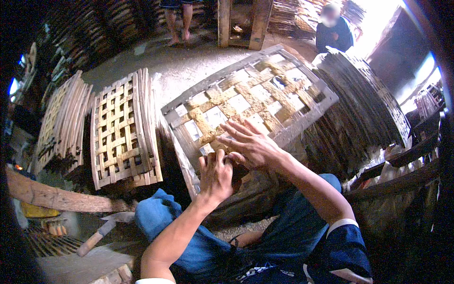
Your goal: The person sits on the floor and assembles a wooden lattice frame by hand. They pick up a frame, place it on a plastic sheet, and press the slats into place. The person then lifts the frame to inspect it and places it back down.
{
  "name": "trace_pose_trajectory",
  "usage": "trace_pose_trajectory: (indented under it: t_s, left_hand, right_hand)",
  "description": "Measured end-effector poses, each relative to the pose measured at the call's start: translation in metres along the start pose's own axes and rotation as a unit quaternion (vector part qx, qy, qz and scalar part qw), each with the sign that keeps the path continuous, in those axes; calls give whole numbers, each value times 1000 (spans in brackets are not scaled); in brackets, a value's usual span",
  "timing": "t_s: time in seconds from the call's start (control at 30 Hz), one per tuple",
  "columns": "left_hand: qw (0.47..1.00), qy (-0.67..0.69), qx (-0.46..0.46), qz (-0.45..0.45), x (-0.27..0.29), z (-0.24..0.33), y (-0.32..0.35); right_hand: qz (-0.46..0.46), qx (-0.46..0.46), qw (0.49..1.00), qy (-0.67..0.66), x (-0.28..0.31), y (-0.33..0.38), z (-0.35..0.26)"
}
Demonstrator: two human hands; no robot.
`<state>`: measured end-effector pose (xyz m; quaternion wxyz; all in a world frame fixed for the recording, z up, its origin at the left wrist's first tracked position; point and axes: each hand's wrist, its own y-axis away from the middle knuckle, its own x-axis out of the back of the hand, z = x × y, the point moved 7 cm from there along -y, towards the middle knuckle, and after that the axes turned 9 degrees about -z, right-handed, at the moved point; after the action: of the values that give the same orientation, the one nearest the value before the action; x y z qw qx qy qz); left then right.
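Observation:
A framed panel of woven flat strips point(293, 131) lies tilted in front of me, on top of a box-like support. Brown crumbly matter coats several strips, and pale squares show through the gaps. My right hand point(254, 147) lies over the panel's near part, palm down with fingers stretched and spread. Just left of it, my left hand point(217, 177) is at the near edge with its fingers curled and closed. What they close on, if anything, is hidden. The two hands touch or nearly touch near the right thumb.
Stacks of woven panels point(124, 123) stand at left, another stack point(364, 109) at right. A wooden-handled knife point(97, 237) rests lower left, below a curved wooden beam point(61, 191). A person point(333, 35) sits at far right; another person's legs point(178, 23) show at the back.

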<state>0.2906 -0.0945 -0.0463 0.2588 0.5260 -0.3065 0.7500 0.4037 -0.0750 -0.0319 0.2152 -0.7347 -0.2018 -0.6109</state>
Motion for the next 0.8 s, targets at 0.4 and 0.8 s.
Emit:
trace_pose_trajectory:
  t_s: [0.4,0.8]
  left_hand:
    - [999,14,-44,-9,4,-1,13]
    - [990,24,-134,36,7,13,14]
  right_hand:
    - [53,-607,792,36,56,179,238]
    - [-21,-31,995,98,-3,-4,13]
